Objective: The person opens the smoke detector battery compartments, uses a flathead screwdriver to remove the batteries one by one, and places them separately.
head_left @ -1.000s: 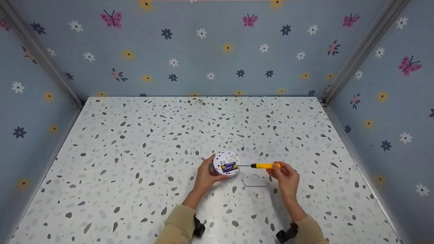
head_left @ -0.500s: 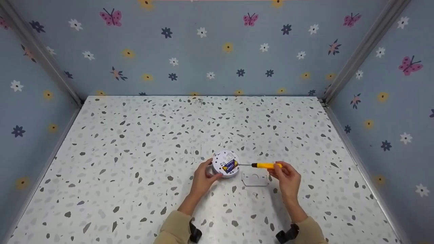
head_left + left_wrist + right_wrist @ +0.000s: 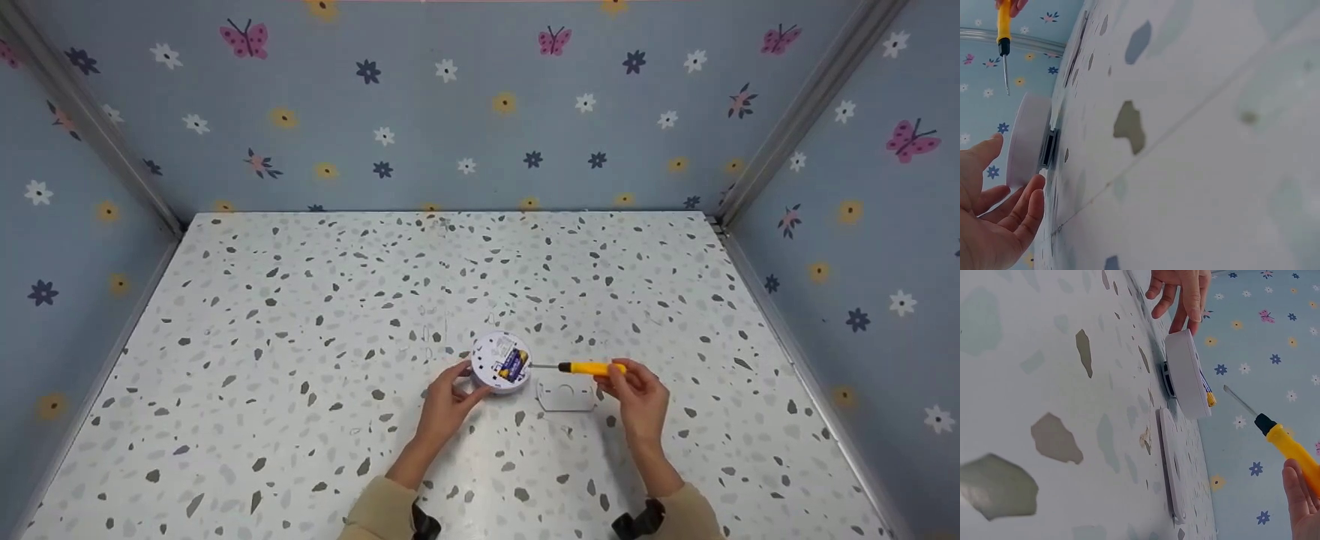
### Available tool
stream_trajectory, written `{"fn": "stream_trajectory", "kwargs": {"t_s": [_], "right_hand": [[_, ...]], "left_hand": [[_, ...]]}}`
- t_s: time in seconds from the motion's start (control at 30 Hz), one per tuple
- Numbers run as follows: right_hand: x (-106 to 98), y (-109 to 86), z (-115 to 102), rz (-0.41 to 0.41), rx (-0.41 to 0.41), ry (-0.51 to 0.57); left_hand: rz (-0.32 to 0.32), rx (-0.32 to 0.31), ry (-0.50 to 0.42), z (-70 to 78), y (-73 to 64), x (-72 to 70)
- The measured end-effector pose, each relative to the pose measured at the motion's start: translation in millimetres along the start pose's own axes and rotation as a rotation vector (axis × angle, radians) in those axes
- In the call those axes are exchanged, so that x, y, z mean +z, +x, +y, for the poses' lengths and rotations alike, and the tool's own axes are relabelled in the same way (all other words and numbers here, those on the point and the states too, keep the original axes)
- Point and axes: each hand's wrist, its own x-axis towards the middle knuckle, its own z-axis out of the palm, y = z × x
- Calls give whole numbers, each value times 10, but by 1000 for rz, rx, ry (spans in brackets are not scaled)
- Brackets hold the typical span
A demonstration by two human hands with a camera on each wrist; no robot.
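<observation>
A white round battery-powered device [image 3: 487,358] lies face up on the table, with blue-and-yellow batteries [image 3: 513,366] showing in its open face. My left hand [image 3: 442,401] holds its near left rim between thumb and fingers. In my right hand [image 3: 641,391] is a yellow-handled screwdriver [image 3: 592,368], pinched near the handle's end and pointing left. The screwdriver's metal tip stays close to the device's right side; the right wrist view shows a gap between the tip [image 3: 1226,388] and the batteries. A dark part [image 3: 1048,149] shows beneath the device.
Just right of the device, a thin white cover plate [image 3: 566,397] with one straight edge lies flat on the speckled table [image 3: 300,337]. Blue panels [image 3: 480,112] with flowers and butterflies stand along the back and both sides.
The device has turned counterclockwise under my left hand, so the batteries slant more steeply. The left hand has shifted slightly left and down. My right hand with the screwdriver has edged slightly right.
</observation>
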Motion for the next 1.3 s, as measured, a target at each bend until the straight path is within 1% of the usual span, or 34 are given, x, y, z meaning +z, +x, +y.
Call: {"fn": "stream_trajectory", "kwargs": {"t_s": [0.07, 0.23, 0.37, 0.5, 0.57, 0.67, 0.83, 0.93, 1.03, 1.13, 1.3], "right_hand": [[-8, -7, 2, 2, 4, -3], [-30, -14, 10, 9, 13, 4], [-39, -16, 16, 5, 9, 5], [-34, -20, 20, -8, -19, 26], [-28, -20, 20, -14, -33, 46], [-20, -22, 21, -20, -35, 56], [-19, -28, 17, -26, -24, 47], [-19, -26, 11, -28, -18, 37], [-9, -21, 7, -25, -10, 30], [0, -21, 13, -29, -9, 33], [-8, -25, 20, -35, -8, 54]], "left_hand": [[-11, -18, 0, 5, 0, -24], [-17, -19, 7, 0, 39, -90], [-15, 6, 29, 6, 124, -120], [-26, 65, 31, 24, 236, -140], [-46, 82, 18, 33, 299, -143], [-93, 87, -10, 41, 394, -141], [-162, 50, -47, 38, 524, -103], [-189, 9, -61, 43, 583, -60], [-211, -17, -52, 41, 639, -19], [-226, -31, -42, 31, 684, 4], [-233, -25, -47, 13, 724, 26]]}}
